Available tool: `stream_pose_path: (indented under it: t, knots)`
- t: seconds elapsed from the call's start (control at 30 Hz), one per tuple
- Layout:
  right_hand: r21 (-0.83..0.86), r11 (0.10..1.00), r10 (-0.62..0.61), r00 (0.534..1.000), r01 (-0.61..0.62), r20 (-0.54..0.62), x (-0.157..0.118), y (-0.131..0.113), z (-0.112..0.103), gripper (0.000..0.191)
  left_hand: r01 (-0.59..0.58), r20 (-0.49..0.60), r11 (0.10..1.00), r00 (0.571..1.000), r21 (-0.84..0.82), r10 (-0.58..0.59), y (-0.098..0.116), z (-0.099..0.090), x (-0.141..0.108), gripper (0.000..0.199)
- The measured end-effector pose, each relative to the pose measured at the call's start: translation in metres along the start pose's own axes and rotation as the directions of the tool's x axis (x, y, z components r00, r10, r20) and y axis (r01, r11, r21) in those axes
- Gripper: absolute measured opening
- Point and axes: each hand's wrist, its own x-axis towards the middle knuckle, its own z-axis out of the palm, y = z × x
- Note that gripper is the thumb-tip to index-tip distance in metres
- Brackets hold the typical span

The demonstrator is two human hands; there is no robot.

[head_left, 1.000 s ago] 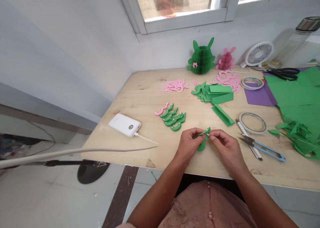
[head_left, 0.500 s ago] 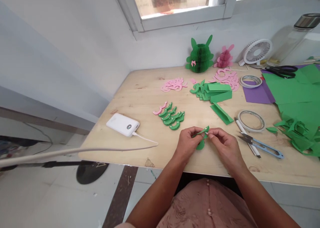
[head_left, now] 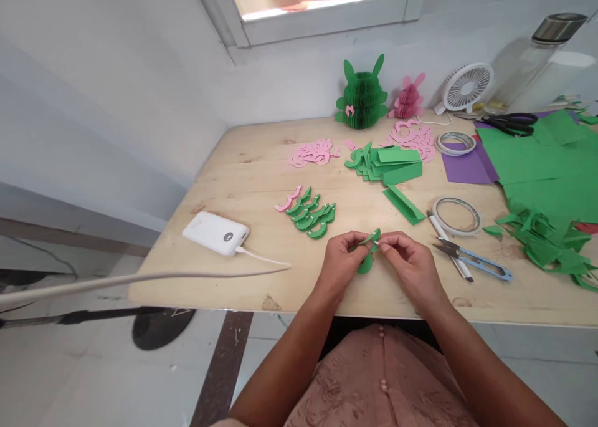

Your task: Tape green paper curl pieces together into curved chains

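Note:
My left hand [head_left: 343, 257] pinches a green paper cutout [head_left: 365, 265] with rounded lobes, held low over the table near its front edge. Against the upper edge of that cutout, the closed thumb and fingertips of my right hand [head_left: 411, 259] grip a small white strip, mostly hidden. To the left lie several curved green paper pieces [head_left: 311, 212] with white bits on them, beside a pink curved piece [head_left: 288, 199]. A folded green paper strip [head_left: 403, 205] rests just beyond my hands.
Right of my hands are a white pen [head_left: 449, 246], blue-handled thread snips [head_left: 474, 259] and a tape roll [head_left: 456, 215]. Green scraps [head_left: 549, 243] lie farther right. A power bank [head_left: 215, 232] with a cable is at left. Paper rabbits [head_left: 362, 100] and a fan [head_left: 467, 87] stand behind.
The whole view has shifted slightly, so the table things appear farther left and a little higher. My hands keep nearly the same pinch on the cutout and strip.

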Motion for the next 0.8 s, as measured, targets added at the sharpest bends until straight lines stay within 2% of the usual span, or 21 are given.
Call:
stream_pose_path:
  t: [0.8]
  knots:
    - [-0.106, 0.990, -0.091, 0.996, 0.088, -0.024, 0.0006, -0.0002, 0.0017, 0.012, 0.009, 0.009, 1.000, 1.000, 0.017, -0.010, 0.0033, 0.0004, -0.0011, 0.010]
